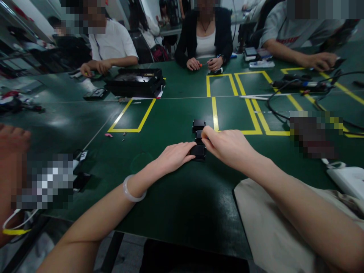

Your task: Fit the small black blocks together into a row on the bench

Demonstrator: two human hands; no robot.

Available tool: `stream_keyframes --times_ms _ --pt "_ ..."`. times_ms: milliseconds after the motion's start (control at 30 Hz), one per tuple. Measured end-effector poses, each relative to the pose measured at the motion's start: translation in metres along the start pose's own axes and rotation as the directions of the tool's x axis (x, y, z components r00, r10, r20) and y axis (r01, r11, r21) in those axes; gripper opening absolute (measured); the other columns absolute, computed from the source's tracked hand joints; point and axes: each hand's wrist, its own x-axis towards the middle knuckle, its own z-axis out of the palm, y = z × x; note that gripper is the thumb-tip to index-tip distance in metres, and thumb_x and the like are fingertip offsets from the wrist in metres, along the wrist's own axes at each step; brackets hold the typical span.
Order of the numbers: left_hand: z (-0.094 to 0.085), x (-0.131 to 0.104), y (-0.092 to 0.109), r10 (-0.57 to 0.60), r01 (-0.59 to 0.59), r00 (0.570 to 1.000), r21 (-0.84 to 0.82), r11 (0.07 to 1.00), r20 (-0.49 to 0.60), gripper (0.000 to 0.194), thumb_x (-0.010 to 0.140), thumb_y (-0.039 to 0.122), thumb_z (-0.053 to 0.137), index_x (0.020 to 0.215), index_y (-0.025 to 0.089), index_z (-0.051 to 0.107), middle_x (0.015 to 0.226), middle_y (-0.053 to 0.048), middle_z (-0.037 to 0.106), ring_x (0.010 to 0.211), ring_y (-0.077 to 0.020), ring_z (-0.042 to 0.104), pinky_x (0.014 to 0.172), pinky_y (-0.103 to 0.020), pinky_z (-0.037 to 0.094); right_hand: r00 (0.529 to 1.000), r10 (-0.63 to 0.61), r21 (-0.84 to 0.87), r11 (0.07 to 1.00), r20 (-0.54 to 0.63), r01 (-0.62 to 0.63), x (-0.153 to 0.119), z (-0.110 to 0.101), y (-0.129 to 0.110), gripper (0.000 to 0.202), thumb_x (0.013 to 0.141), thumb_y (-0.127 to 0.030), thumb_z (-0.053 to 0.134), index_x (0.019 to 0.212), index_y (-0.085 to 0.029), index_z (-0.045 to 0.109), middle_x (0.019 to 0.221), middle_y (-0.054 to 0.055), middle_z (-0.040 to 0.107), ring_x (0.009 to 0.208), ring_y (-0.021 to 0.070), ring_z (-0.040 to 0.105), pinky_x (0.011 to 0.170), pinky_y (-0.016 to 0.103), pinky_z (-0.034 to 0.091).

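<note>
Three small black blocks stand in a column on the green table (170, 204), the far block (199, 124), the middle block (198, 135) and the near block (198, 152). My left hand (176, 156) comes from the left, its fingers and thumb closed at the left side of the near block. From the right, my right hand (224, 146) reaches to the middle block, its fingers curled together at that block's right side. Its fingertips are partly hidden, and whether they pinch the block or something small is unclear.
Black trays (133, 81) stand at the far left. Yellow tape (215, 113) marks rectangles on the table. Cables (270, 110) and a black tool (301, 84) lie at the right, with a beige cloth (256, 220) near my right arm. Several people sit around the table.
</note>
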Motion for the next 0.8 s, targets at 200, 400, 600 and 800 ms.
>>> stream_keyframes --times_ms 200,400,600,800 --pt "0.002 -0.001 0.001 -0.008 0.008 1.000 -0.037 0.999 0.001 0.043 0.098 0.041 0.042 0.135 0.020 0.040 0.123 -0.008 0.061 0.106 -0.0228 0.061 0.083 -0.033 0.049 0.997 -0.081 0.066 0.994 -0.015 0.082 0.000 0.000 0.002 0.022 0.096 -0.028 0.032 0.105 -0.017 0.048 0.075 0.006 0.067 0.059 0.0178 0.059 0.049 0.028 0.019" --pt "0.005 0.001 0.003 -0.019 0.018 1.000 -0.053 0.998 -0.003 0.040 0.097 0.040 0.044 0.130 0.018 0.044 0.121 -0.008 0.061 0.105 -0.0234 0.061 0.083 -0.034 0.050 0.998 -0.012 -0.032 0.999 -0.066 0.010 -0.001 0.003 0.004 0.027 0.098 -0.036 0.029 0.101 -0.020 0.051 0.066 0.003 0.065 0.055 0.0182 0.058 0.049 0.027 0.016" --pt "0.008 0.000 0.004 -0.006 0.003 0.999 -0.074 0.997 -0.035 0.042 0.097 0.040 0.044 0.134 0.020 0.042 0.119 -0.009 0.061 0.103 -0.0231 0.060 0.083 -0.034 0.049 0.997 -0.024 0.064 0.998 -0.072 0.029 0.000 0.004 0.005 0.024 0.097 -0.031 0.031 0.106 -0.018 0.049 0.073 0.002 0.066 0.058 0.0169 0.059 0.049 0.026 0.020" --pt "-0.002 -0.025 -0.037 -0.075 0.065 0.995 -0.144 0.987 -0.070 0.052 0.094 0.041 0.049 0.141 0.025 0.035 0.116 -0.005 0.060 0.102 -0.0190 0.059 0.084 -0.030 0.048 0.997 -0.013 0.041 0.999 -0.072 0.016 0.001 0.007 0.006 0.027 0.098 -0.037 0.031 0.103 -0.019 0.050 0.066 0.001 0.064 0.055 0.0169 0.057 0.048 0.026 0.019"
